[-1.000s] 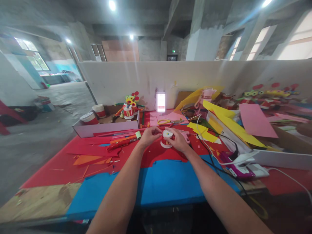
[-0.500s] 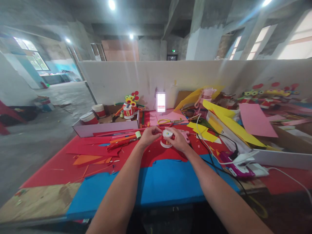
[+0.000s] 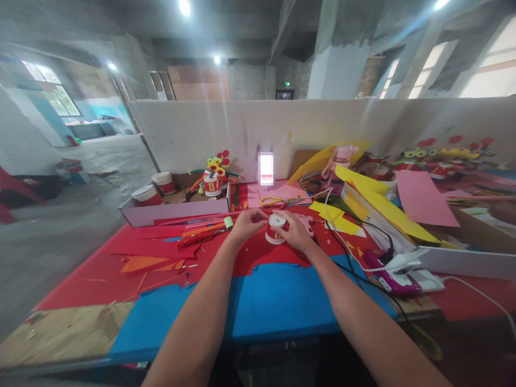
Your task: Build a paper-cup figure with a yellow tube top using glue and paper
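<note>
A red and white paper cup (image 3: 275,236) stands upside down on the red sheet in front of me. On its white base sits a small yellow-green spot or piece, too small to make out. My right hand (image 3: 295,231) is closed round the cup's right side, thumb at the front and fingers at the top edge. My left hand (image 3: 246,224) is at the cup's left side, fingers bent and fingertips drawn together by its upper rim. Anything between those fingertips is too small to see. Just behind the right hand lies a pink glue gun (image 3: 308,226), partly hidden.
Yellow-handled scissors (image 3: 269,201) lie beyond the cup. A finished cup figure (image 3: 213,180) stands by a shallow box (image 3: 177,212) at left. Cables run to a purple power strip (image 3: 393,277) at right. Coloured paper (image 3: 149,247) and a blue sheet (image 3: 278,301) cover the table.
</note>
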